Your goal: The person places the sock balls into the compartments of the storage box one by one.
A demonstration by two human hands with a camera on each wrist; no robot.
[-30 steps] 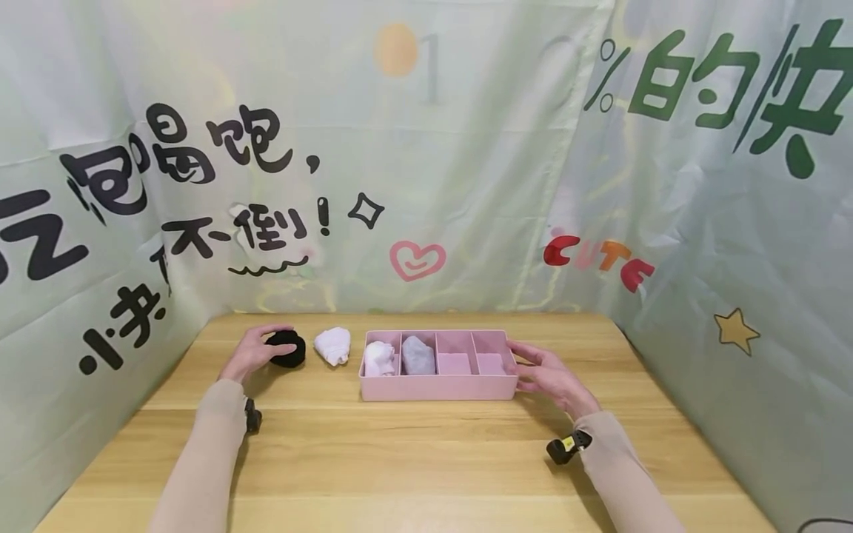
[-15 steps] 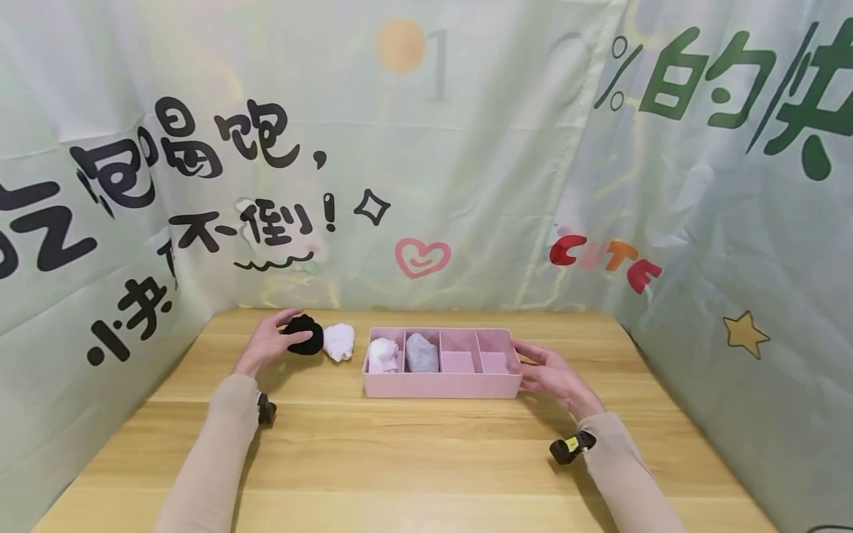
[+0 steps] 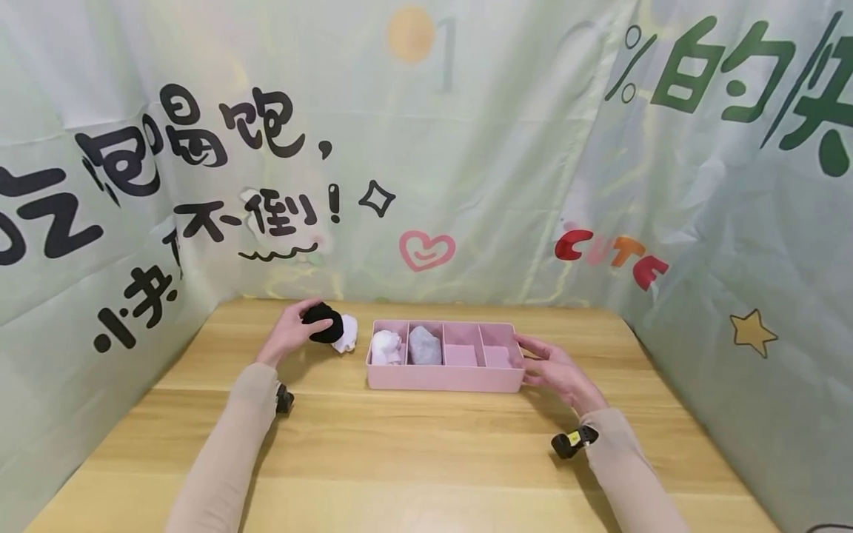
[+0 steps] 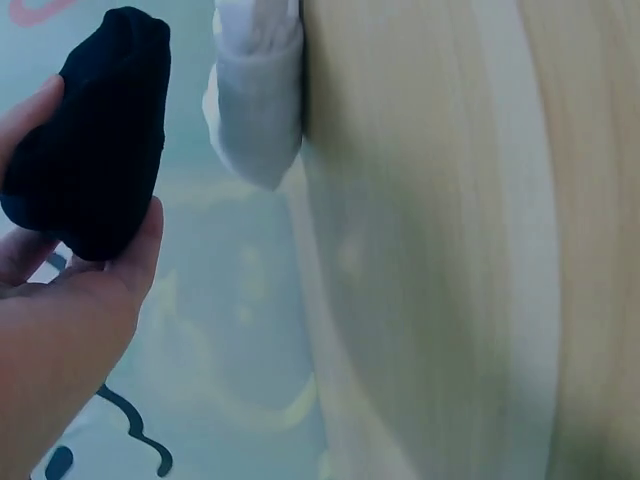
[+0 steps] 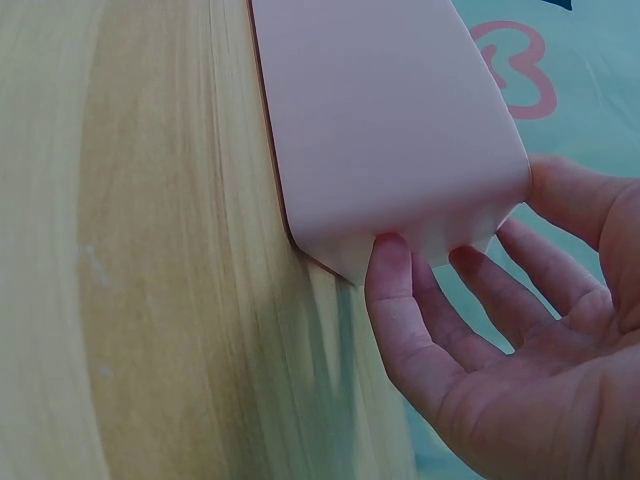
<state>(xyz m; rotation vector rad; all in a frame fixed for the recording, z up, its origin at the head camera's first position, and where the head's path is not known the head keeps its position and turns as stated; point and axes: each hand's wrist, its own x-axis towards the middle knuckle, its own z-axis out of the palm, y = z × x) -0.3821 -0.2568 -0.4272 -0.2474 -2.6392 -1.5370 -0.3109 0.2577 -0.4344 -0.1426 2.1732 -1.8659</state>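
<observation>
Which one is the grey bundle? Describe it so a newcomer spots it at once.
On the wooden table stands a long pink box, with the right hand touching one end. Of its four compartments, look in the second from the opposite end. There sits the grey bundle, the only grey one, beside a white bundle in the first.

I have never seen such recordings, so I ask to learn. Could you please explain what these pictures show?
There is no machine, only a person's two bare hands. The wide picture comes from a camera on the head; the two closer ones come from cameras worn on the left and right wrists. On the light wooden table stands a long pink box with four compartments. The two leftmost hold a crumpled white cloth bundle and a crumpled grey cloth bundle. The left hand holds a rounded black cloth bundle, which partly hides a second white cloth bundle. The right hand touches the box's right end.
</observation>
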